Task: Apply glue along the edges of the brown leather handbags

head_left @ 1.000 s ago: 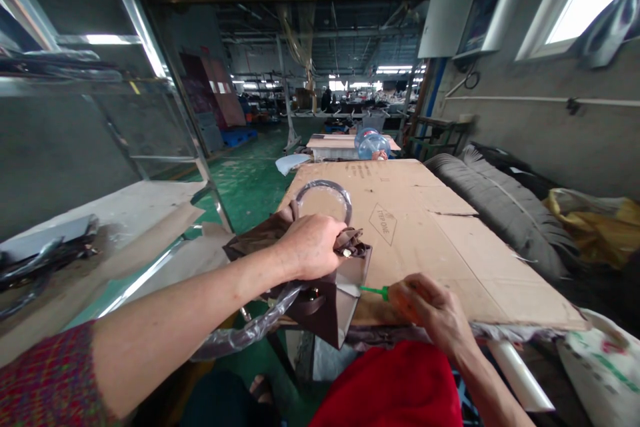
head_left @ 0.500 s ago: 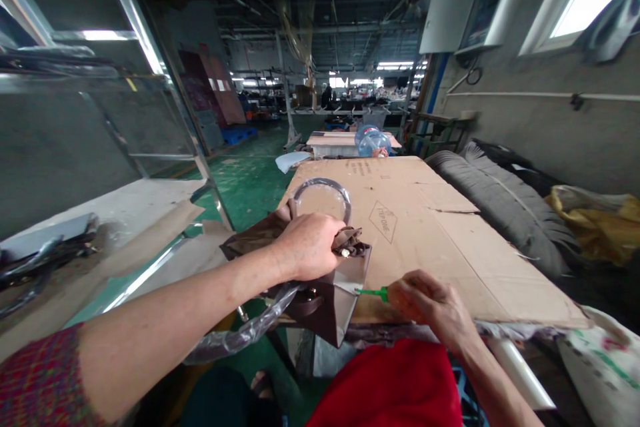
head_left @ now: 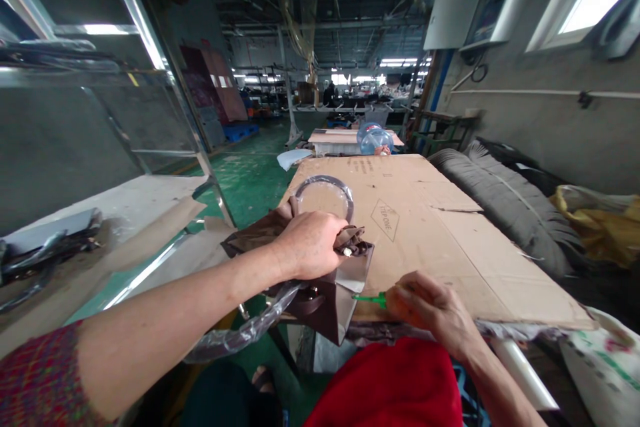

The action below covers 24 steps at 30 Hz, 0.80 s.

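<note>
A dark brown handbag (head_left: 325,310) lies tilted at the near left edge of the cardboard-topped table (head_left: 440,247). My left hand (head_left: 315,243) is closed on the bag's upper part, with bunched brown cloth showing beyond the fingers. One plastic-wrapped handle (head_left: 325,180) arches behind that hand; the other handle (head_left: 245,333) hangs toward me. My right hand (head_left: 430,307) is wrapped round a small bottle (head_left: 400,303), its body mostly hidden, with a thin green nozzle (head_left: 370,298). The nozzle's tip is at the light side panel of the bag, seemingly touching its edge.
A blue water jug (head_left: 375,139) lies on a farther table. Grey padded material (head_left: 505,207) and a yellow sack (head_left: 600,223) are along the right. On the left stands a metal-framed rack (head_left: 215,193) with a paper-covered shelf (head_left: 135,207). A white sack (head_left: 605,360) is at lower right.
The green nozzle has moved slightly down and left along the bag's side panel. My left hand keeps its grip on the bag. The view has shifted slightly.
</note>
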{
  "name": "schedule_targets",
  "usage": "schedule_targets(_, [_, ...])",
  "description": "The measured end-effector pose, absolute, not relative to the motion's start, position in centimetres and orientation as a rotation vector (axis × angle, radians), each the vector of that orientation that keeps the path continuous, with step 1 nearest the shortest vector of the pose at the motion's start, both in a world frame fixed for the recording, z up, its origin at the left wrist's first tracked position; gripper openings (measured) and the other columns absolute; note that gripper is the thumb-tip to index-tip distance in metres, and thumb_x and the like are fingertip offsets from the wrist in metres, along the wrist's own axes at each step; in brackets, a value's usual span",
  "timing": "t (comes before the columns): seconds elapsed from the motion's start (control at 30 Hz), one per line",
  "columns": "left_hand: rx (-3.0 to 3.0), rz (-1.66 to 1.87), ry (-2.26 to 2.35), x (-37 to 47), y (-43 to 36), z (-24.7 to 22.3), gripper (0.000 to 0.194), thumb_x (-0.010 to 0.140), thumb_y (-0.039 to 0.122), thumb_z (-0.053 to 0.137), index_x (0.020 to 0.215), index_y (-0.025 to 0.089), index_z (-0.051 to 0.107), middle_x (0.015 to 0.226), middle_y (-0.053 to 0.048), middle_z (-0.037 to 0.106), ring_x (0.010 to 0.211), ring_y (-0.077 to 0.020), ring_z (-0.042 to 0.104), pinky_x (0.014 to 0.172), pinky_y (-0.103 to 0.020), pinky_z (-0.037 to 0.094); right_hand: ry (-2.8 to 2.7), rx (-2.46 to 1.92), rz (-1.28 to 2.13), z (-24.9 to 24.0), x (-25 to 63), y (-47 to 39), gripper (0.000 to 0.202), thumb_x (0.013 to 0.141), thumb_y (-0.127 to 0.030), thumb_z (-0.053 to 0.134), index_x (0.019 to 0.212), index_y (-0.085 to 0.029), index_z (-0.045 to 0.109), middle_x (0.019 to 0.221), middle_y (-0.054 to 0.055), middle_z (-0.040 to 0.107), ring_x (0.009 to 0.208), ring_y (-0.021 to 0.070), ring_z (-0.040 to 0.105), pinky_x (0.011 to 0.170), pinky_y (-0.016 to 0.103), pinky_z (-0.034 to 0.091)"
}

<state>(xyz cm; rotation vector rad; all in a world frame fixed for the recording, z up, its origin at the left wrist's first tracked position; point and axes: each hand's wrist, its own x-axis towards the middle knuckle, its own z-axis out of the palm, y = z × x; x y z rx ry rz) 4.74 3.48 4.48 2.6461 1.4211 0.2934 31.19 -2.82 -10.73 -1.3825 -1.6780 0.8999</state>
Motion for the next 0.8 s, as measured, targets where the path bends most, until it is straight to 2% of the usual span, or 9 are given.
schedule_targets(0.13, [2.652,0.307,1.414,4.7,3.6,4.4,0.014,0.079,0.035,0.07,0.08,0.021,0.069,0.085,-0.006,0.074,0.08,-0.0264,0.068,0.063,-0.034,0.038,-1.654,-1.391,0.855,-10.9,31.3,-2.8,0.038,0.097,-0.057,0.058,0.093,-0.021,0.07,0.089,0.004,0.07,0.085,0.0241,0.062,0.075,0.034,0.043])
schedule_targets(0.3, [2.632,0.301,1.418,4.6,3.5,4.4,0.014,0.078,0.034,0.072,0.079,0.021,0.068,0.083,-0.006,0.074,0.079,-0.0251,0.068,0.063,-0.033,0.038,-1.692,-1.332,0.88,-11.0,31.0,-3.3,0.037,0.099,-0.056,0.057,0.09,-0.021,0.068,0.084,0.003,0.07,0.084,0.0242,0.062,0.074,0.033,0.045])
schedule_targets(0.5, [2.628,0.311,1.41,4.7,3.3,4.6,0.011,0.077,0.03,0.072,0.074,0.021,0.065,0.078,-0.004,0.071,0.072,-0.022,0.064,0.062,-0.033,0.036,-1.725,-1.268,0.757,-11.0,30.8,-4.4,0.03,0.103,-0.048,0.056,0.098,-0.022,0.069,0.098,0.004,0.069,0.091,0.0219,0.062,0.08,0.031,0.044])
schedule_targets(0.8, [2.633,0.318,1.395,4.6,3.4,4.4,0.012,0.078,0.031,0.071,0.075,0.021,0.065,0.08,-0.004,0.071,0.075,-0.0236,0.065,0.063,-0.033,0.038,-1.845,-1.152,0.656,-10.7,30.6,-5.3,0.02,0.108,-0.036,0.053,0.102,-0.024,0.067,0.103,0.005,0.068,0.096,0.0216,0.064,0.082,0.03,0.047])
